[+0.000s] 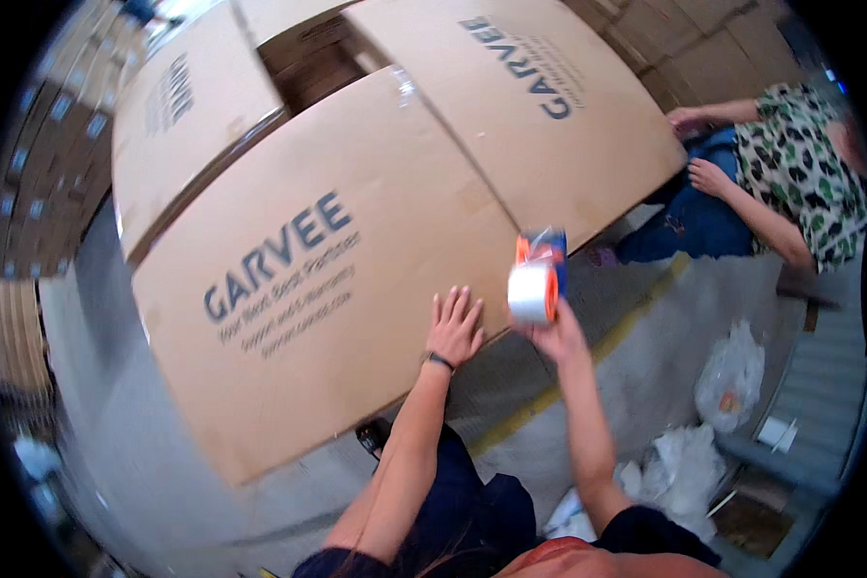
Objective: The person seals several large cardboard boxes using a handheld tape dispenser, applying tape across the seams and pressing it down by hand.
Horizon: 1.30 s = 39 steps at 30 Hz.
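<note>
Okay: right hand (552, 335) grips tape dispenser (532, 294), likely light, stiff; handle's best. Left hand (455, 335) splayed on near carton (380, 318).

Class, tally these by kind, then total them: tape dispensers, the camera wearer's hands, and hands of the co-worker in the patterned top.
Tape dispenser: 1
Wearer's left hand and right hand: 2
Co-worker's hands: 2
Total: 5

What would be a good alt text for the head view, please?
A person's right hand holds a tape dispenser near the edge of a large brown cardboard box; the left hand rests on its top. At right, another person in a patterned shirt is beside a second box.
</note>
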Each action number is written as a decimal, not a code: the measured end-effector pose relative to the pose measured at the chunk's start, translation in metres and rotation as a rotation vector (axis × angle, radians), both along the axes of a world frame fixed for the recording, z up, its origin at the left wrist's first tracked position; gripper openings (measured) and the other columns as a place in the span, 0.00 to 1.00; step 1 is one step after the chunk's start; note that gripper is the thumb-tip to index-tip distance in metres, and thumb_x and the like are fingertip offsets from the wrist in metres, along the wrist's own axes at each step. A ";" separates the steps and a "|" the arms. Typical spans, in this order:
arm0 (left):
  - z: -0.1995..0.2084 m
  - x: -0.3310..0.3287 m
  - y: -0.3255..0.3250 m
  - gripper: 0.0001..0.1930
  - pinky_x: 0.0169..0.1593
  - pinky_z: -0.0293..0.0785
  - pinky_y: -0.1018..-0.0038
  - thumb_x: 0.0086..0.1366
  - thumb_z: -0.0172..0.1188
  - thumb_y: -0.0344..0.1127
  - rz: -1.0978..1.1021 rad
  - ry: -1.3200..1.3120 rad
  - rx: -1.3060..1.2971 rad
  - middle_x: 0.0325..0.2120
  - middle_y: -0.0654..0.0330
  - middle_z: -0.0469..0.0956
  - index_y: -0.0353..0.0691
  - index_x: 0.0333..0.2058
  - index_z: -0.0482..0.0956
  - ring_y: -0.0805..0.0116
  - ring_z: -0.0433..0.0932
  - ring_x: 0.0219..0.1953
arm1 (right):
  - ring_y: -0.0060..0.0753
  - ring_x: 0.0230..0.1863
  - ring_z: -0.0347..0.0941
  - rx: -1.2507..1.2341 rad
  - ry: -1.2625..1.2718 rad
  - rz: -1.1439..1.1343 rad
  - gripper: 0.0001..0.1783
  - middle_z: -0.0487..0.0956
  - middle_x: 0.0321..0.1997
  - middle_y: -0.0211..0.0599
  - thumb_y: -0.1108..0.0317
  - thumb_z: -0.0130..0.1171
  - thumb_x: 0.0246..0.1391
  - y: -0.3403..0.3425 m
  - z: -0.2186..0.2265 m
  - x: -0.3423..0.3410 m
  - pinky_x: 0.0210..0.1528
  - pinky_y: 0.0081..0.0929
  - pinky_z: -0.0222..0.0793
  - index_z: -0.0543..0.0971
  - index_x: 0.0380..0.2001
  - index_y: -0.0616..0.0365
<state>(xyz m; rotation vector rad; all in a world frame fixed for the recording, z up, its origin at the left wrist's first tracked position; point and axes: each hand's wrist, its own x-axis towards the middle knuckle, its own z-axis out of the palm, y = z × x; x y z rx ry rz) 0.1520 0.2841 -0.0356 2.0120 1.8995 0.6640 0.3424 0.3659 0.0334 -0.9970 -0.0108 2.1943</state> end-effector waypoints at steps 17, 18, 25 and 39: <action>0.043 -0.308 -0.399 0.58 0.56 0.39 0.35 0.30 0.71 0.57 0.304 0.391 -0.440 0.63 0.53 0.40 0.57 0.61 0.47 0.47 0.39 0.64 | 0.32 0.44 0.64 -0.182 -0.057 -0.040 0.29 0.69 0.47 0.30 0.45 0.52 0.41 -0.435 0.067 -0.120 0.40 0.31 0.57 0.69 0.47 0.45; 0.050 -0.302 -0.392 0.59 0.56 0.38 0.34 0.29 0.71 0.56 0.238 0.385 -0.521 0.63 0.53 0.39 0.57 0.62 0.46 0.47 0.38 0.64 | 0.32 0.46 0.64 -0.135 -0.049 -0.046 0.31 0.68 0.49 0.29 0.45 0.52 0.40 -0.440 0.069 -0.126 0.41 0.31 0.57 0.68 0.48 0.45; 0.033 -0.305 -0.418 0.48 0.59 0.39 0.39 0.42 0.67 0.41 0.224 0.363 -0.381 0.63 0.59 0.42 0.61 0.61 0.48 0.57 0.41 0.65 | 0.34 0.55 0.62 0.022 -0.152 -0.113 0.37 0.65 0.56 0.32 0.41 0.55 0.43 -0.475 0.063 -0.162 0.53 0.36 0.61 0.64 0.54 0.49; 0.028 -0.316 -0.427 0.41 0.59 0.39 0.40 0.46 0.63 0.51 0.161 0.151 -0.248 0.62 0.54 0.46 0.55 0.59 0.57 0.53 0.44 0.64 | 0.30 0.51 0.65 -0.029 -0.232 -0.029 0.34 0.68 0.53 0.31 0.42 0.52 0.47 -0.517 0.051 -0.165 0.48 0.30 0.67 0.65 0.52 0.52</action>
